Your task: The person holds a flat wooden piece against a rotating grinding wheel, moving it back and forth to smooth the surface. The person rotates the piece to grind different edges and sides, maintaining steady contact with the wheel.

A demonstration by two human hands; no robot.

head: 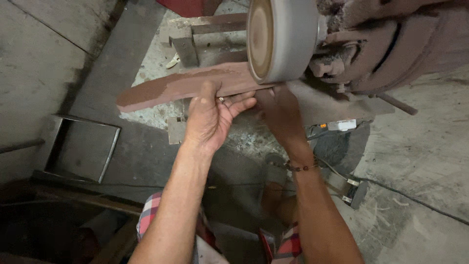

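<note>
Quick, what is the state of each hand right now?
Left hand: closed on the long brown workpiece, thumb on top, pressing it against the grinding wheel.
Right hand: under the same piece by the wheel; grip cannot be told.

I am working in a small grinding or sanding workshop, not a home or office. Evidence: a motor-driven abrasive wheel [278,39] with a grey rim and brown face is mounted on a machine housing [391,44] thickly caked with reddish-brown dust. The same dust coats the long curved workpiece [171,88] set against the wheel. The floor [430,146] is bare, stained concrete, with chipped pale patches under the machine. A metal bracket [185,46] stands on it. An open metal tray [80,146] sits to one side. Loose electrical cable [405,195] and a small switch box [354,193] lie on the floor
</note>
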